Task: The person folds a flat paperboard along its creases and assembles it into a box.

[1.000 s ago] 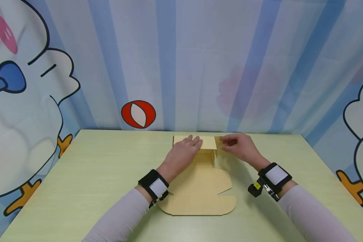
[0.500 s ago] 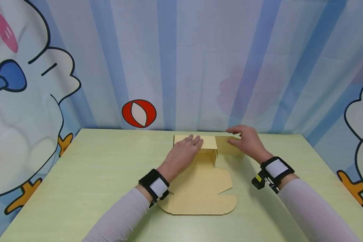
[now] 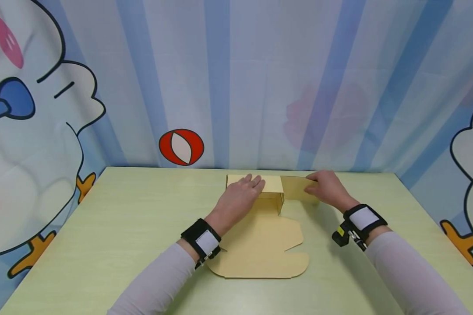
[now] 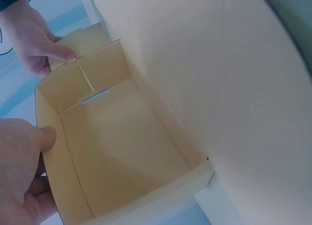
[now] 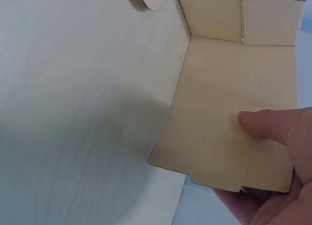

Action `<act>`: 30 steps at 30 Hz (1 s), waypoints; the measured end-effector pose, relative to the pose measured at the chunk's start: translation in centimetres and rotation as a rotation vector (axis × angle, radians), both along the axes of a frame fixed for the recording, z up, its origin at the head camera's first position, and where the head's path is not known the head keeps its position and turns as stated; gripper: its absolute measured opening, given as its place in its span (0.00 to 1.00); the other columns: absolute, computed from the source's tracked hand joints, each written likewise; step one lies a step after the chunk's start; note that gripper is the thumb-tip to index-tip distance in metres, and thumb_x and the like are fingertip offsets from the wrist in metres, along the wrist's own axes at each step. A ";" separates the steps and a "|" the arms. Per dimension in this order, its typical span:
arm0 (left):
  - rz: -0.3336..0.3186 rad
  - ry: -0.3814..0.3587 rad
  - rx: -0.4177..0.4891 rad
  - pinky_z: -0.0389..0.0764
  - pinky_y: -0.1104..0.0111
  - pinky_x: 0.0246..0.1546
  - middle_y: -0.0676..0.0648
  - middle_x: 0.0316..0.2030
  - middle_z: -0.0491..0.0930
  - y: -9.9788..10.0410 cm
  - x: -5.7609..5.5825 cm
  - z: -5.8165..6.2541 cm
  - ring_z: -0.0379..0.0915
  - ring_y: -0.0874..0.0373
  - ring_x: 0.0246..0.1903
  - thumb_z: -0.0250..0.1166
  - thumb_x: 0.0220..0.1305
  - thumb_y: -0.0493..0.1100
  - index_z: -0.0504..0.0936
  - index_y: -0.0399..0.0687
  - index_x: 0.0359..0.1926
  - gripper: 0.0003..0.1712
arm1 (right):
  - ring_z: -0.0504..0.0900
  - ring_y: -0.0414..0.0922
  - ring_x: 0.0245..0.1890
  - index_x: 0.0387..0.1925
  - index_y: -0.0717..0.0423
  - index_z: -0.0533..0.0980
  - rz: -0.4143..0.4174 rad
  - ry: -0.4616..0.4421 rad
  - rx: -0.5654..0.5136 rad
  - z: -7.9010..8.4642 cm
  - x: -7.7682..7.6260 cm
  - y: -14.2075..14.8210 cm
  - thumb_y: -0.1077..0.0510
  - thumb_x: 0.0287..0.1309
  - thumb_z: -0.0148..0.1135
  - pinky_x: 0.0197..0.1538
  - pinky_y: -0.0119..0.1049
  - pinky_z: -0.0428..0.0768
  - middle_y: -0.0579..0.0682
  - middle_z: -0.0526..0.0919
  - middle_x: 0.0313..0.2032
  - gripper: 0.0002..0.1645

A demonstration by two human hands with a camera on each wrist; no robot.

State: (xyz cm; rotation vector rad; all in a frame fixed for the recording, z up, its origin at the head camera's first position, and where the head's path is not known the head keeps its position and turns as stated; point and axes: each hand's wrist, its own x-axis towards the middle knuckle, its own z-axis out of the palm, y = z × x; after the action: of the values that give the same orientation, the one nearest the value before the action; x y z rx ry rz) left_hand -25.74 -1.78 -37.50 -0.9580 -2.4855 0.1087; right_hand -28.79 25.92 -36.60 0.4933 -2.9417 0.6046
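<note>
A partly folded tan cardboard box (image 3: 260, 240) sits near the table's back edge, its long notched lid panel lying flat toward me. My left hand (image 3: 237, 202) lies over the raised part. In the left wrist view its thumb is inside the box wall (image 4: 56, 171) and its fingers are outside, gripping it. My right hand (image 3: 328, 190) pinches the outer end of the side flap (image 3: 295, 188), which sticks out to the right. The right wrist view shows the thumb on the flap's face (image 5: 209, 152) and fingers behind it. The box's left side is mostly hidden by my left hand.
The pale green table (image 3: 150, 210) extends on both sides of the box. Behind it hangs a blue striped curtain (image 3: 252, 87) with printed cartoon figures and a red ball print (image 3: 181, 147).
My right hand has moved right from beside the box corner, its fingers spreading and then closing on the flap's outer end. My left hand has stayed in place.
</note>
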 end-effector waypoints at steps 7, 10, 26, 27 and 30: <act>-0.002 -0.002 0.003 0.84 0.64 0.50 0.46 0.61 0.79 0.0 -0.1 0.1 0.78 0.49 0.60 0.57 0.71 0.34 0.77 0.45 0.62 0.21 | 0.85 0.58 0.40 0.47 0.67 0.82 0.068 0.010 0.011 0.1 0.2 0.4 0.64 0.60 0.65 0.45 0.51 0.82 0.65 0.86 0.44 0.15; -0.007 -0.003 0.011 0.84 0.64 0.50 0.46 0.61 0.79 -0.1 -0.1 0.1 0.78 0.49 0.60 0.57 0.71 0.34 0.77 0.45 0.62 0.21 | 0.79 0.48 0.29 0.37 0.63 0.82 0.095 0.006 0.012 0.3 0.4 0.3 0.64 0.59 0.65 0.36 0.41 0.75 0.57 0.84 0.30 0.05; -0.001 -0.015 0.027 0.83 0.63 0.52 0.46 0.62 0.79 0.0 0.0 -0.1 0.77 0.48 0.60 0.58 0.70 0.34 0.77 0.46 0.63 0.22 | 0.56 0.37 0.21 0.16 0.53 0.63 0.192 -0.028 0.014 1.4 2.8 -1.1 0.66 0.56 0.68 0.31 0.31 0.58 0.42 0.56 0.18 0.24; -0.001 -0.014 0.029 0.83 0.63 0.53 0.46 0.61 0.79 0.0 0.0 -0.1 0.78 0.48 0.60 0.58 0.70 0.34 0.77 0.46 0.63 0.22 | 0.53 0.36 0.21 0.16 0.51 0.57 0.196 -0.025 0.014 1.4 2.8 -1.2 0.67 0.55 0.68 0.30 0.31 0.56 0.41 0.51 0.19 0.28; 0.000 -0.011 0.034 0.83 0.63 0.53 0.46 0.61 0.79 0.0 -0.1 -0.1 0.78 0.49 0.60 0.58 0.70 0.34 0.77 0.46 0.63 0.21 | 0.49 0.37 0.21 0.18 0.48 0.51 0.202 -0.022 0.016 1.5 3.1 -1.8 0.67 0.55 0.68 0.30 0.31 0.54 0.42 0.45 0.21 0.34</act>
State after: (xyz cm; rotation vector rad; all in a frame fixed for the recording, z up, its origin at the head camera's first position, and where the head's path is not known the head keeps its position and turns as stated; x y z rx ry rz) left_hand -25.79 -1.74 -37.61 -0.9471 -2.4893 0.0616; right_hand -25.68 24.10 -35.12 0.7974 -2.9417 0.6101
